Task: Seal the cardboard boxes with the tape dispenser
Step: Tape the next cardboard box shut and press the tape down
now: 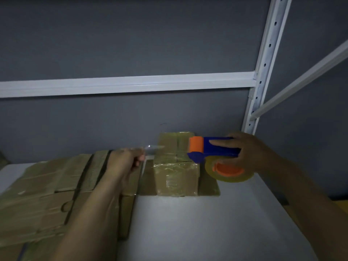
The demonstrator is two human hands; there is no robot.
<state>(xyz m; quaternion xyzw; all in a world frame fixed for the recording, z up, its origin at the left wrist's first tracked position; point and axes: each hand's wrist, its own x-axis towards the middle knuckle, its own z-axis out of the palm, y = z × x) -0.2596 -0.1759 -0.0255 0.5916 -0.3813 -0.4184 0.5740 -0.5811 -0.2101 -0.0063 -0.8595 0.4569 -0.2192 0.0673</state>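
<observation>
A small cardboard box (177, 178) wrapped in clear tape stands on the white shelf (197, 223) against the grey wall. My right hand (250, 153) grips a blue and orange tape dispenser (212, 149), held just right of and above the box, with its clear tape roll (229, 171) hanging below. A strip of clear tape (154, 147) stretches left from the dispenser across the box top. My left hand (126, 161) pinches the free end of that strip, left of the box.
Flattened cardboard boxes (47, 194) lie stacked on the left of the shelf under my left forearm. A white shelf upright (263, 72) and crossbeam (122, 84) stand behind. Flat cardboard pieces (209, 185) lie beside the small box.
</observation>
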